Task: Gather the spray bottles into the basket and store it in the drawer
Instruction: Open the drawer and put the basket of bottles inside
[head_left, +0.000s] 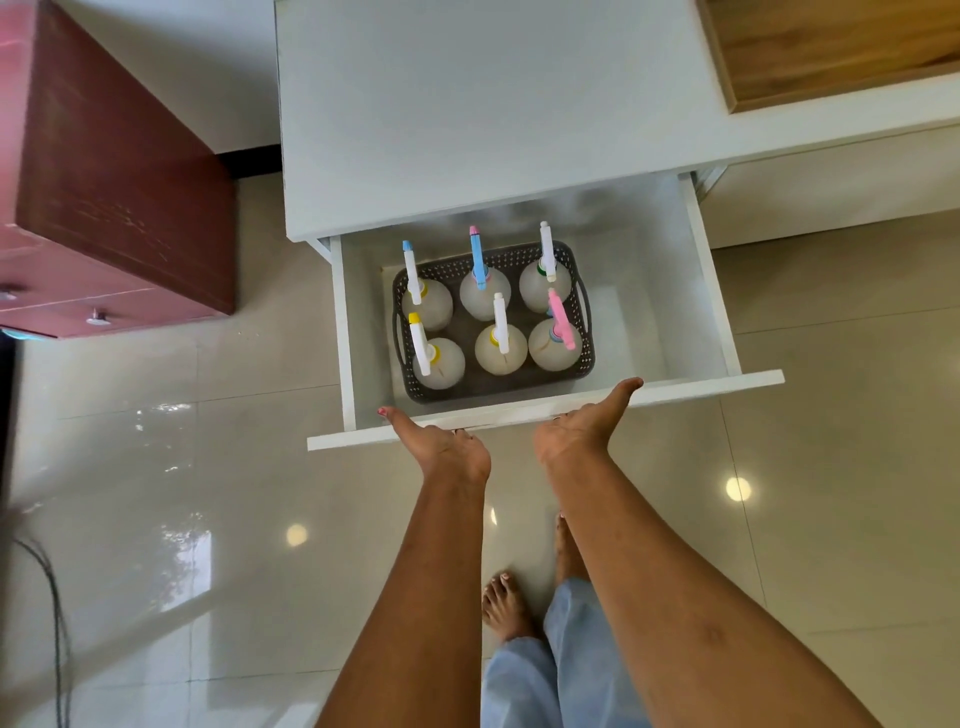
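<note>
Here both hands (447, 447) (582, 431) touch the open drawer (545, 410).

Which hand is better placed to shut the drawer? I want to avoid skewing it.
Neither clearly: left hand and right hand both sit on the drawer front, flanking its middle. Pushing with both seems best.

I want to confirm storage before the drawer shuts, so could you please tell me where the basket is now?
In the head view, the grey basket sits inside the open white drawer, centre frame, holding six spray bottles, just beyond both hands on the drawer front.
</note>
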